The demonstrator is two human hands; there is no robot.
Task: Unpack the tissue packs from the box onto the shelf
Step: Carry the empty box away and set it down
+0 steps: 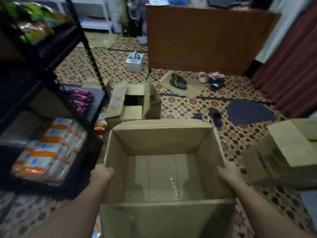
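Observation:
An open cardboard box (164,141) sits in front of me with its flaps up, and its bare bottom shows no packs inside. My left hand (102,172) grips the box's left wall, my right hand (229,172) grips its right wall. Orange-and-white tissue packs (49,150) lie stacked in rows on the low level of the black metal shelf (85,40) at the left. A sliver of one more orange pack (97,227) shows on the floor by the box's near left corner.
A smaller open carton (133,102) stands just behind the box. Another carton (283,155) lies at the right. Pink bags (82,98) rest on the middle shelf level. Sandals (178,81), slippers (216,117), a tissue box (134,61) and a wooden cabinet (205,40) lie farther back.

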